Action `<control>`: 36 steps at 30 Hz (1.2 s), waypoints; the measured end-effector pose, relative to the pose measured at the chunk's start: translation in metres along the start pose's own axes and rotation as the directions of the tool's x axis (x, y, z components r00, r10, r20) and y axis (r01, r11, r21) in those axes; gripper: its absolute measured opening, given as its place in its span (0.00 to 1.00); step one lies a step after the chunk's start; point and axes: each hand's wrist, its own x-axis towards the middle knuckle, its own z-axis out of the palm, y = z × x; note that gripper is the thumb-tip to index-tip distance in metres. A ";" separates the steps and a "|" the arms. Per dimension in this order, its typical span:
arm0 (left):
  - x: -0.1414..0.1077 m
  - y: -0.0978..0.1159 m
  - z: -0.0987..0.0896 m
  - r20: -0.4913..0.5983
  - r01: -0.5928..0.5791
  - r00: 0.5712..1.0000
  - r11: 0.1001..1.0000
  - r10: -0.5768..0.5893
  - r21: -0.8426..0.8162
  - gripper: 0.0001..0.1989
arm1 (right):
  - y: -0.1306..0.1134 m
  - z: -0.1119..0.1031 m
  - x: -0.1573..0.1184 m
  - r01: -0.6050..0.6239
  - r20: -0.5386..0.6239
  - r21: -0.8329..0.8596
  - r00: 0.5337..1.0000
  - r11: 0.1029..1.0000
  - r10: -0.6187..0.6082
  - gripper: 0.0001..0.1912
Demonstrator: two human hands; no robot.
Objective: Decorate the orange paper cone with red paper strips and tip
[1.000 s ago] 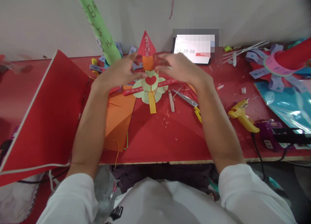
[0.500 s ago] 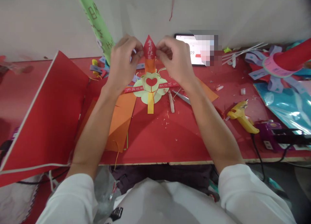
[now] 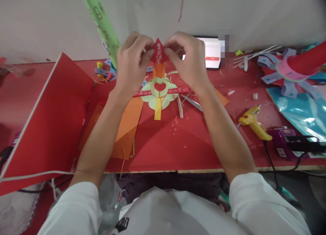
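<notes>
A red pointed paper piece (image 3: 158, 52) with white writing is pinched on its left edge by my left hand (image 3: 134, 60) and on its right edge by my right hand (image 3: 188, 56). Just beneath it an orange paper strip (image 3: 159, 70) rises from a pale green flower-shaped paper (image 3: 149, 101). The flower has a red heart (image 3: 160, 87) at its centre, a yellow strip (image 3: 158, 113) pointing toward me and red written strips (image 3: 175, 90) to either side.
Orange sheets (image 3: 128, 126) and a standing red board (image 3: 53, 116) are at left. Behind them leans a green written tube (image 3: 102, 24). A phone (image 3: 210, 54) stands at the wall. Scissors (image 3: 193, 103), a yellow glue gun (image 3: 254, 122) and a purple device (image 3: 282, 141) are at right.
The red pointed piece has tilted and shifted slightly to the right, with both hands still at its edges. The flower has moved a little to the right, and more of the right red strip shows.
</notes>
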 end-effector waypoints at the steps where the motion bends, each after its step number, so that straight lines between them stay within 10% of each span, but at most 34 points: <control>1: 0.000 0.002 0.000 -0.008 -0.008 1.000 1.000 0.008 0.011 0.11 | -0.001 -0.001 0.000 0.008 -0.006 -0.022 1.000 1.000 -0.009 0.11; 11: -0.002 0.012 0.003 -0.041 -0.007 0.999 0.990 0.013 0.139 0.14 | -0.015 -0.009 -0.003 0.030 0.048 -0.312 0.999 0.950 -0.016 0.17; 36: -0.005 0.039 -0.006 -0.099 -0.057 0.992 0.976 0.079 0.211 0.06 | -0.015 -0.009 -0.006 0.187 -0.010 -0.359 0.979 0.915 -0.205 0.15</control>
